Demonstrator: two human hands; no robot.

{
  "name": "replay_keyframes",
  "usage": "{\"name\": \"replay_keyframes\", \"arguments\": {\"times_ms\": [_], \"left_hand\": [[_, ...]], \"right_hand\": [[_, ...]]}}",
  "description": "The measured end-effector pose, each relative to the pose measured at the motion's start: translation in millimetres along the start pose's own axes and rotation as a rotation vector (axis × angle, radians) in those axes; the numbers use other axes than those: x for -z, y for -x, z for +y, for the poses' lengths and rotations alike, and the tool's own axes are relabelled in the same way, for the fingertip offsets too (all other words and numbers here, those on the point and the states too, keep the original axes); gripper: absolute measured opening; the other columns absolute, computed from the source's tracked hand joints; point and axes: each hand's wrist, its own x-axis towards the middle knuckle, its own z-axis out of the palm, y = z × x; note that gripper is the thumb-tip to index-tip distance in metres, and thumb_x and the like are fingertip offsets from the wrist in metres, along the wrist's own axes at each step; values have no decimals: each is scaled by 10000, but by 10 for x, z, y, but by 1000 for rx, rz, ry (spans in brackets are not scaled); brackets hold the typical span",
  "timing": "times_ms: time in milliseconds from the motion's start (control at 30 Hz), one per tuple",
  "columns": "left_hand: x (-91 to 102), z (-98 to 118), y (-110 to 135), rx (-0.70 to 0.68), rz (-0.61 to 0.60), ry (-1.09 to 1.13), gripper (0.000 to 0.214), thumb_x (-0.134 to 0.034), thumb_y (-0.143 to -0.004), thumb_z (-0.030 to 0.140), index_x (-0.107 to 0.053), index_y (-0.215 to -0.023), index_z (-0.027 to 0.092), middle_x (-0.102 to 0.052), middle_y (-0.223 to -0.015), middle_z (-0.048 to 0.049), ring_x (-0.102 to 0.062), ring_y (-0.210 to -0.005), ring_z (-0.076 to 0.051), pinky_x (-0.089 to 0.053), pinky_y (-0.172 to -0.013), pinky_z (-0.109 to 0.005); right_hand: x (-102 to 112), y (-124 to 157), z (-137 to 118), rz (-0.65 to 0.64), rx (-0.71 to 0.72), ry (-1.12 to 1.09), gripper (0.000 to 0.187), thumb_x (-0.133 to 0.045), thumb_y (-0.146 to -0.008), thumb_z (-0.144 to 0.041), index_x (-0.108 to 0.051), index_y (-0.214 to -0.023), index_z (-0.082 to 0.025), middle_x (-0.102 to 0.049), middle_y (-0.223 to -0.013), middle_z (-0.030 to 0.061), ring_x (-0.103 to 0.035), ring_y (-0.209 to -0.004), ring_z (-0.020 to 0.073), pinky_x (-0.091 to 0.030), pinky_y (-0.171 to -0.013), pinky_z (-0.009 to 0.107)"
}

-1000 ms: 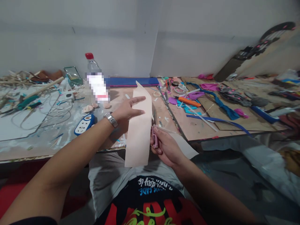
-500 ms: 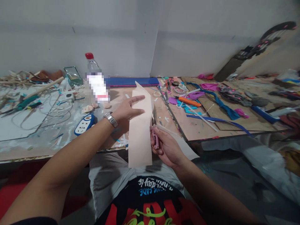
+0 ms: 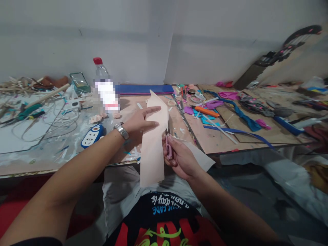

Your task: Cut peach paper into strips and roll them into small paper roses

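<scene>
L grip: thumb + index spread on cream sheet, other fingers hidden, can't tell if pinching. R grip closed on pink-handled tool, right at sheet's R edge. Sheet's btwn both grips, near end past table edge. Pale paper just R of R grip; power strip L of L grip; orange cutter beyond R grip, to R.

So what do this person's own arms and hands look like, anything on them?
Both the left hand and the right hand are ungloved. The left wrist wears a silver metal band, apparently a watch; the right wrist shows nothing worn. A dark sleeve edges in on the left arm.
</scene>
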Motion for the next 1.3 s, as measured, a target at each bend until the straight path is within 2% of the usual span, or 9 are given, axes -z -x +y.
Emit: {"name": "replay_keyframes", "arguments": {"times_ms": [167,500,867,1300], "left_hand": [[8,8,3,-10,-3,-11,741,-815,-767,291,-572,-1461,196,-494,-1576,-135,-471,-1452,-309,-384,-1189,-449],[16,-54,-23,-19,15,-1,722,-811,-771,292,-582,-1451,204,-511,-1564,-130,-486,-1439,-306,-392,-1182,-449],[-9,12,0,31,31,-2,735,-817,-758,292,-590,-1448,180,-605,-1467,-139,-547,-1373,-310,-439,-1138,-435],[14,-35,-23,19,109,49,712,-823,-744,263,-612,-1420,192,-569,-1504,-149,-552,-1366,-302,-475,-1100,-419]], "right_hand": [[-8,-29,11,7,38,12,411,-761,-836,-550,-645,-999,-191,-574,-623,-73,-317,-358,4,-185,-344,137],[-12,-25,20,34,58,17,406,-793,-805,-544,-616,-895,-191,-563,-601,-74,-322,-386,12,-210,-345,127],[0,-27,32,31,72,30,409,-803,-797,-541,-598,-842,-189,-564,-585,-71,-313,-373,12,-205,-342,134],[-35,81,2,34,18,25,433,-818,-771,-554,-631,-904,-187,-548,-569,-79,-312,-373,10,-187,-338,126]]}}
